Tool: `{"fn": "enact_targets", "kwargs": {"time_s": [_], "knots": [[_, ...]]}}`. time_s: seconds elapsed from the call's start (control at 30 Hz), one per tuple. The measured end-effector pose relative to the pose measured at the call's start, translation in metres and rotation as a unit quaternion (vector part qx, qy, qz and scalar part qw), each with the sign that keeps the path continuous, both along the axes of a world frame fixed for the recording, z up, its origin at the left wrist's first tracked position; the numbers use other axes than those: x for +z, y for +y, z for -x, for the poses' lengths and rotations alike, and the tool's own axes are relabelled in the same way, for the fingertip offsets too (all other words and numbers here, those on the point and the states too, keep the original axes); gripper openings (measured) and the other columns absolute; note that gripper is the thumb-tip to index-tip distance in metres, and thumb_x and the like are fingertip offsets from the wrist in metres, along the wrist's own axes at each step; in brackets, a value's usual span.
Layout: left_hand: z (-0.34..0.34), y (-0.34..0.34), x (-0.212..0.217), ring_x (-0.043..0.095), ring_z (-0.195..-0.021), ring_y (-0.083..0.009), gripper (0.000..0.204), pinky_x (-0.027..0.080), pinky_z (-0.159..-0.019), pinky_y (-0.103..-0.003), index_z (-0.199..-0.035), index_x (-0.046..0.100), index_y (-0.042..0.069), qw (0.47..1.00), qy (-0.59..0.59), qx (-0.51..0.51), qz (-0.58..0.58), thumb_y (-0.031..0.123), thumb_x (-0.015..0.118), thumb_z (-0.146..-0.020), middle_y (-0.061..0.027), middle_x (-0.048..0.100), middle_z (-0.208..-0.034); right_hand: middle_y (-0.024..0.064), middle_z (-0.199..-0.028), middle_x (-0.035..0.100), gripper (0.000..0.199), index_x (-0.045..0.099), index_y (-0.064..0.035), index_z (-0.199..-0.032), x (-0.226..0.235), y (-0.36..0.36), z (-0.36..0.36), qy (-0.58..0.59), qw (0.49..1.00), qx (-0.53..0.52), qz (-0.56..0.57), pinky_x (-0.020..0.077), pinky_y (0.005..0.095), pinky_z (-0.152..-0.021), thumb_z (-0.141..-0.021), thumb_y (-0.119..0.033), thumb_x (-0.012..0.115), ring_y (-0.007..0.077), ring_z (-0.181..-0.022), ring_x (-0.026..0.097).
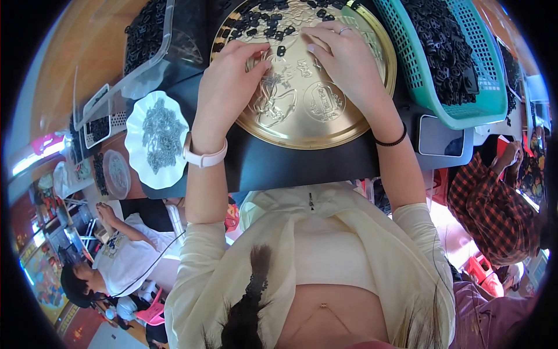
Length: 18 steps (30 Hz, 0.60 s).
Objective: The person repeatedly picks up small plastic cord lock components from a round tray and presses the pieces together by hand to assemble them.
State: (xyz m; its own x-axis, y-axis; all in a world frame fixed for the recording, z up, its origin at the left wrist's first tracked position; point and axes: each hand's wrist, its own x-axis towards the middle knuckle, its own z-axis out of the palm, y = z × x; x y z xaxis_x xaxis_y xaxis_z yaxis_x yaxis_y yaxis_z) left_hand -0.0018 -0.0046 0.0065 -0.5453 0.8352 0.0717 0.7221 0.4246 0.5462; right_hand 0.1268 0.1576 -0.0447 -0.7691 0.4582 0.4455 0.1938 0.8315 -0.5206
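Note:
A round gold tray [302,138] with raised patterns lies on the dark table in front of me. Small black plastic pieces [273,24] are scattered over its far part, and one lone black piece [281,51] sits between my hands. My left hand [231,72] hovers over the tray's left side, thumb and forefinger apart, with nothing visible between them. Over the right side, my right hand [350,61] has its thumb apart from its bent fingers; I see nothing in it. Its fingertips are close to the black pieces.
Left of the tray stands a white scalloped dish [135,136] of small silver metal pieces [161,136]. Behind it is a clear bin [165,43] of black parts. At right are a green basket [447,116] of black parts and a phone [440,136]. People sit on both sides.

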Motion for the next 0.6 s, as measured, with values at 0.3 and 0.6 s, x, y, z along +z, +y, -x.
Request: {"fn": "enact_targets", "kwargs": {"time_s": [0.3,0.6], "knots": [[0.001,0.000,-0.002,0.061,-0.081,-0.0276,0.019,0.047,-0.071,-0.035,-0.095,0.067,0.010,1.000,-0.006,0.000,0.002,0.022,0.061,-0.081,-0.0079,0.061,-0.089,0.0021,-0.094,0.062,0.016,0.069,-0.0149,-0.093,0.005,-0.024,0.013,0.013,0.999,0.048,-0.020,0.0486,0.0332,-0.077,-0.079,-0.018,0.063,0.0226,-0.088,0.057],[-0.012,0.002,-0.001,0.062,-0.079,-0.0262,0.016,0.049,-0.067,-0.035,-0.088,0.067,0.010,0.998,0.033,-0.046,0.007,0.023,0.063,-0.079,-0.0060,0.062,-0.086,0.0065,-0.090,0.060,0.015,0.067,-0.0109,-0.090,0.005,-0.026,0.017,-0.039,0.997,0.060,0.032,0.0496,0.0358,-0.074,-0.078,-0.015,0.062,0.0254,-0.087,0.058]]}}
